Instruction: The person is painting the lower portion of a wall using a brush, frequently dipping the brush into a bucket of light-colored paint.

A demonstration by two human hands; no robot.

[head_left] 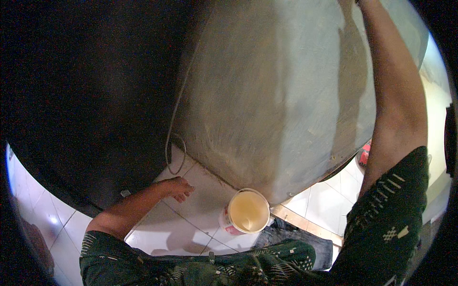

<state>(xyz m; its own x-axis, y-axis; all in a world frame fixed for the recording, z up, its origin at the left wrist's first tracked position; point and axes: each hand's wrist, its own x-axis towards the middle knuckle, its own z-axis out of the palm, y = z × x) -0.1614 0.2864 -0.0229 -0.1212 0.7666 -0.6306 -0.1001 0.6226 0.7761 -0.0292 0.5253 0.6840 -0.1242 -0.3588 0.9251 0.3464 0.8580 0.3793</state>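
White tiles [179,229] spread under me, seamed with dark joints, and nearest of all my green shirt [381,229] fills the lower edge. Just beyond it, at five o'clock, lies some grey cloth [317,245]. Next comes the bucket [226,223], near six o'clock, standing on the tiles with its round mouth towards me and pale cream liquid [249,207] inside; its one long axis is its height, so it offers the same rim from every side. My left hand [180,189] is much the nearer one: the bucket sits between three and four o'clock from it, close but not touching. That hand's fingers are loosely bent, not closed on anything I can see. At twelve o'clock from it hangs a looped cord [168,148]. Farther off, a dark surface [109,109] takes up ten o'clock, and the streaky grey panel [243,95] rises at twelve. My right arm [393,86] stretches in front of the panel's right side, and the right hand runs past the top edge, at one o'clock from the bucket and well apart from it; I cannot tell whether it grips anything.
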